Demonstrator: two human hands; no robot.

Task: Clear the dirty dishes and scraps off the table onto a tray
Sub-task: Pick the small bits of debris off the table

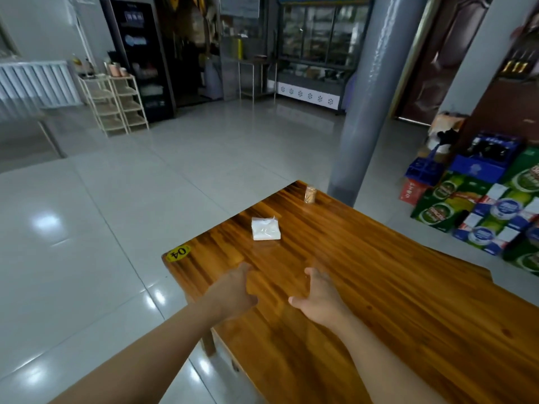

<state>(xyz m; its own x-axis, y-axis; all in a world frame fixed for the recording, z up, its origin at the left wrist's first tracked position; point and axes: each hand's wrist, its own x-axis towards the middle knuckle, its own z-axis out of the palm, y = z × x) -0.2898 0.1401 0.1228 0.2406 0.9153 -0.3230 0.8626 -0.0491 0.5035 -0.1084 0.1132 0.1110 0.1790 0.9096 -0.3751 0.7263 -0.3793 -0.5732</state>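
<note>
we see no dishes, scraps or tray in view; tabletop (pixel 379 301) holds only napkin pack (pixel 266 228), toothpick jar (pixel 310 194) far. left hand (pixel 233 293), right hand (pixel 319 298) spread, holding nothing. clearing looks done.

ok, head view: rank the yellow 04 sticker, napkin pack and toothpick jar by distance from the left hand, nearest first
From the left hand:
1. yellow 04 sticker, at the table's near-left corner, just beyond and left of the hand.
2. napkin pack, farther up the table, by its left edge.
3. toothpick jar, at the far corner.
</note>
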